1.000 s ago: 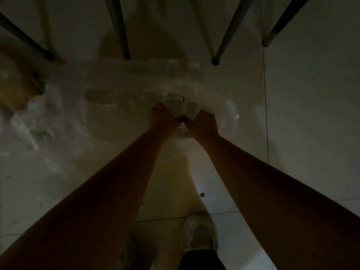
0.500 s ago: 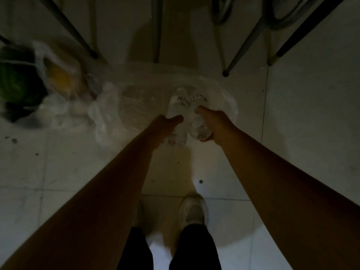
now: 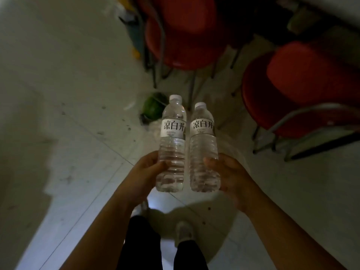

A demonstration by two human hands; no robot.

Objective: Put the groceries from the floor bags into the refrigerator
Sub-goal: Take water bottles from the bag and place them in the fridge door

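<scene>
Two clear water bottles with white caps and white labels stand upright side by side in front of me. My left hand (image 3: 145,172) grips the lower part of the left bottle (image 3: 172,145). My right hand (image 3: 231,176) grips the lower part of the right bottle (image 3: 203,151). Behind the bottles, on the floor, lies a green watermelon (image 3: 153,107) in a clear plastic bag (image 3: 153,127), partly hidden by the left bottle. The refrigerator is not in view.
Two red chairs (image 3: 187,32) (image 3: 303,82) with metal legs stand at the back and the right. The pale tiled floor (image 3: 68,94) spreads to the left. My legs and a white shoe (image 3: 183,232) are below the hands.
Both hands have lifted the two bottles out of the floor bag and raised them upright. The view has risen and turned, so the chairs' red seats now show.
</scene>
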